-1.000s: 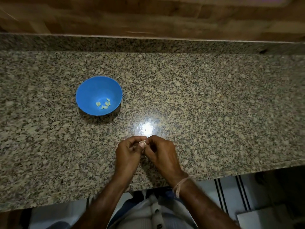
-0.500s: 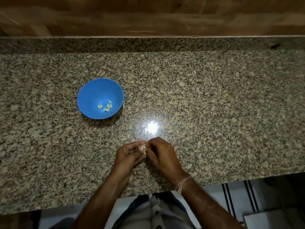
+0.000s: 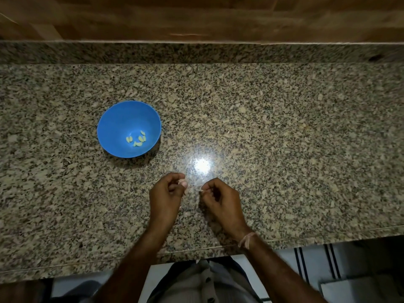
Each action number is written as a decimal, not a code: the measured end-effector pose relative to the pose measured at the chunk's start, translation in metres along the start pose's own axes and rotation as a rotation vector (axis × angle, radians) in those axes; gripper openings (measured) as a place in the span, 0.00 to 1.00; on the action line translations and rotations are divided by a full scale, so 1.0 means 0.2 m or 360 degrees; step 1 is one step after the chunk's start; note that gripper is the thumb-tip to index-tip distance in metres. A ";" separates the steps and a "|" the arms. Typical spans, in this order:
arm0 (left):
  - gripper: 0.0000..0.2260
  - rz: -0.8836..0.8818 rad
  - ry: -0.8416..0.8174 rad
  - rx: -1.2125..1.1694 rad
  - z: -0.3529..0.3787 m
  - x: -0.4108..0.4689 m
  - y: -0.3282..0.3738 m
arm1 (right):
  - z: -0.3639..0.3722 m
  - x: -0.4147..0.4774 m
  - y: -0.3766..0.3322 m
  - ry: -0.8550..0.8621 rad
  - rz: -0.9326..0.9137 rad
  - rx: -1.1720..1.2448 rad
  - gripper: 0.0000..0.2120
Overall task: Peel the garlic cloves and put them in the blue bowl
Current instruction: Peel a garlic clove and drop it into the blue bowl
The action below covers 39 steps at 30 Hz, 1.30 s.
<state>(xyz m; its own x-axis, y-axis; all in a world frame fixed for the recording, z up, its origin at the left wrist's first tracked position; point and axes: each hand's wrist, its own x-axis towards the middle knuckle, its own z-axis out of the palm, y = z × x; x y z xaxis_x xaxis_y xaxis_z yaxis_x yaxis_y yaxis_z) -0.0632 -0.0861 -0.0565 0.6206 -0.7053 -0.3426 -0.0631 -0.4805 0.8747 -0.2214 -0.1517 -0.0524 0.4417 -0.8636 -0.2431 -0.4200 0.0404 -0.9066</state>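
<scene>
Two hands are seen over the counter [image 3: 284, 132], a narrow gap left between them. The left hand [image 3: 167, 199] is curled, and one small pale garlic clove [image 3: 182, 182] is pinched between its thumb and forefinger at the very tip of the hand. The right hand [image 3: 222, 203] is curled too, thumb and forefinger brought together at the tips. Whether a scrap of skin is held there cannot be told, since the spot is too small and dim. One thread band [image 3: 246, 239] is worn on the right wrist.

One blue bowl [image 3: 122, 119] is set on the counter, beyond the left hand and off to its left, well apart from the pinched clove. About five peeled cloves [image 3: 137, 141] are gathered low in the bowl on its near side, and the exact count is blurred by their small size. A single bright glare [image 3: 202, 165] is reflected on the stone just beyond the gap between the hands, to the right of the bowl.

The counter is speckled granite with a raised back edge — behind it a wooden wall [image 3: 196, 16] is seen. Below the front edge, a buttoned shirt [image 3: 203, 281] is visible.
</scene>
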 end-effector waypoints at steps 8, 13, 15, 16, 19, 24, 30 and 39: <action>0.13 0.0411 0.0068 0.0567 0.02 0.09 0.03 | -0.03 -0.03 0.08 -0.0016 -0.0067 -0.0309 0.06; 0.11 0.0527 0.0230 0.0642 0.00 -0.07 0.02 | -0.05 -0.06 0.10 -0.0075 0.0296 0.0213 0.03; 0.05 0.0378 0.0115 0.0407 0.02 -0.16 0.01 | -0.04 -0.08 0.06 -0.0119 0.0425 0.0545 0.02; 0.03 0.0227 0.0012 0.0245 0.04 -0.19 0.01 | -0.04 -0.09 0.05 -0.0131 0.0449 0.0660 0.03; 0.02 -0.0048 -0.0155 -0.0078 0.08 -0.24 -0.03 | -0.02 -0.11 0.00 -0.0159 0.0510 0.0892 0.05; 0.04 -0.0110 -0.0085 -0.0319 0.09 -0.27 -0.05 | 0.06 -0.16 0.00 -0.0051 0.0834 0.1258 0.07; 0.06 -0.0140 -0.0142 -0.0472 0.09 -0.28 -0.05 | 0.08 -0.19 -0.03 -0.0032 0.0915 0.1512 0.05; 0.01 -0.0274 -0.0213 -0.0454 0.09 -0.27 -0.10 | 0.03 -0.15 -0.01 0.0107 0.0607 0.1085 0.08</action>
<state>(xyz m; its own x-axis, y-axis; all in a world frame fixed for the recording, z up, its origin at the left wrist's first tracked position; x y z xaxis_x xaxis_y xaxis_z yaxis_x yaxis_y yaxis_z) -0.1092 -0.0476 -0.0607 0.4939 -0.6979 -0.5187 0.2657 -0.4468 0.8543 -0.2292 -0.1232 -0.0457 0.3067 -0.7557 -0.5787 0.0560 0.6212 -0.7816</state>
